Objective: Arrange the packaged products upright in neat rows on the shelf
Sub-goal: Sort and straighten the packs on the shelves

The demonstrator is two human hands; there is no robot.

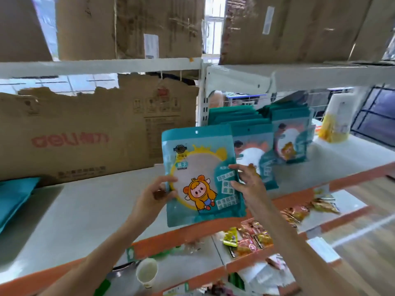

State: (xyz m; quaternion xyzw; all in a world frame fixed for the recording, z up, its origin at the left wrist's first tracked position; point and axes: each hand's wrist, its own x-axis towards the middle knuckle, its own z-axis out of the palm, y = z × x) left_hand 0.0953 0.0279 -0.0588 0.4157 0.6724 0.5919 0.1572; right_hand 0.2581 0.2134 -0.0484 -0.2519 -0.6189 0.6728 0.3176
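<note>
both hands, left [156, 195] and right [249, 184], grip one teal packet [201, 178] upright, seemingly above the shelf [85, 210].

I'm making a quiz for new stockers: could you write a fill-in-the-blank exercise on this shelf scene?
1. The pouch is held by ____ hands.
2. Behind it, more teal pouches stand in rows on the ____.
3. The big box left of the pouch is made of ____.
4. The cartoon figure on the held pouch wears a ____ outfit.

Missing words: both; shelf; cardboard; yellow
</note>
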